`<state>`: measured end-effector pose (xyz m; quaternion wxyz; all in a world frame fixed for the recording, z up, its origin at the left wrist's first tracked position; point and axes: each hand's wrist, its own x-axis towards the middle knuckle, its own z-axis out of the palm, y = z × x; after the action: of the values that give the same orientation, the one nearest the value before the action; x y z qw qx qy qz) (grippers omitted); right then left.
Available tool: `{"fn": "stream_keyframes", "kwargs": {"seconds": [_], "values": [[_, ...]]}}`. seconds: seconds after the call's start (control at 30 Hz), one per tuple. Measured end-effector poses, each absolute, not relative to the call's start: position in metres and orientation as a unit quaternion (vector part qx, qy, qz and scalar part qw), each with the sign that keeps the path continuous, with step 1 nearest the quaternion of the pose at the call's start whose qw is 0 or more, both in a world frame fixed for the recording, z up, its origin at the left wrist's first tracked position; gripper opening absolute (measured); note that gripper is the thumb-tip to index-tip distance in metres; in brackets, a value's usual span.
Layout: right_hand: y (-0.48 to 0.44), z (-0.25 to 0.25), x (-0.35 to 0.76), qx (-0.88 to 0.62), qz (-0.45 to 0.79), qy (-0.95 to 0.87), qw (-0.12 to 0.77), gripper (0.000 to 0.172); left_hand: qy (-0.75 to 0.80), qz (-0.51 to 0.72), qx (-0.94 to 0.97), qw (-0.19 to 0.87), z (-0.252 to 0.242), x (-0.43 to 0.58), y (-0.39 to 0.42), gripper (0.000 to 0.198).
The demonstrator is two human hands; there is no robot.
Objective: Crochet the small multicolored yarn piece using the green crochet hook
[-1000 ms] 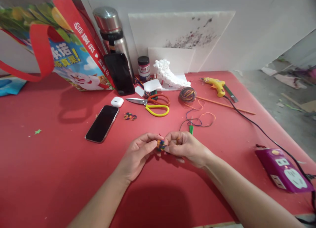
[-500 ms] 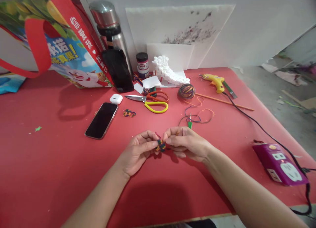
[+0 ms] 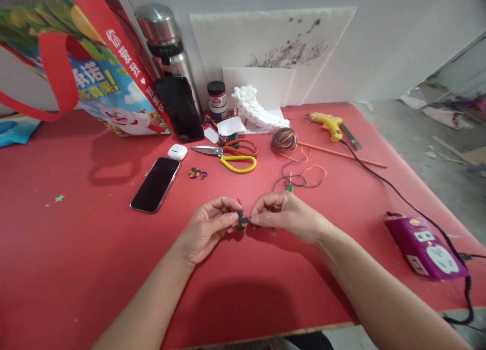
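Both of my hands meet over the middle of the red table (image 3: 76, 249). My left hand (image 3: 207, 227) pinches a small multicoloured yarn piece (image 3: 240, 221) between thumb and fingers. My right hand (image 3: 283, 216) is closed on the same piece from the right and also grips a green-handled hook (image 3: 289, 187) whose tip sticks out behind the knuckles. Coloured yarn (image 3: 304, 178) trails from the hands back to a small yarn ball (image 3: 284, 138).
Behind the hands lie yellow-handled scissors (image 3: 231, 159), a black phone (image 3: 155, 184), a white earbud case (image 3: 177, 151), a tiny yarn piece (image 3: 197, 174) and a yellow glue gun (image 3: 327, 124). A purple power strip (image 3: 427, 248) sits right. A printed bag (image 3: 87, 72) and steel flask (image 3: 167, 46) stand at the back.
The hands have stayed together on the yarn piece, turning it slightly; the view has shifted a little, so everything sits slightly higher and further left.
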<state>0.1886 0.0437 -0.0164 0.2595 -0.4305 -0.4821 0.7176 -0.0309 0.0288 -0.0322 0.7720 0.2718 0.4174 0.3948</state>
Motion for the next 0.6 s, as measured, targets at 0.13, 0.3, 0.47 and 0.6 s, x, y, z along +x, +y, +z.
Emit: {"fn": "stream_keyframes", "kwargs": {"seconds": [0.13, 0.3, 0.47, 0.6], "values": [[0.043, -0.015, 0.186, -0.446, 0.722, -0.458, 0.264, 0.037, 0.419, 0.403, 0.294, 0.759, -0.032, -0.031, 0.030, 0.032], [0.040, -0.017, 0.177, -0.440, 0.738, -0.445, 0.253, 0.036, 0.422, 0.405, 0.317, 0.747, -0.033, -0.028, 0.029, 0.033], [0.039, -0.023, 0.178, -0.431, 0.748, -0.419, 0.281, 0.032, 0.413, 0.407, 0.318, 0.750, -0.033, -0.027, 0.027, 0.036], [0.040, -0.027, 0.178, -0.406, 0.771, -0.392, 0.296, 0.028, 0.385, 0.401, 0.307, 0.773, -0.032, -0.027, 0.027, 0.036]]}}
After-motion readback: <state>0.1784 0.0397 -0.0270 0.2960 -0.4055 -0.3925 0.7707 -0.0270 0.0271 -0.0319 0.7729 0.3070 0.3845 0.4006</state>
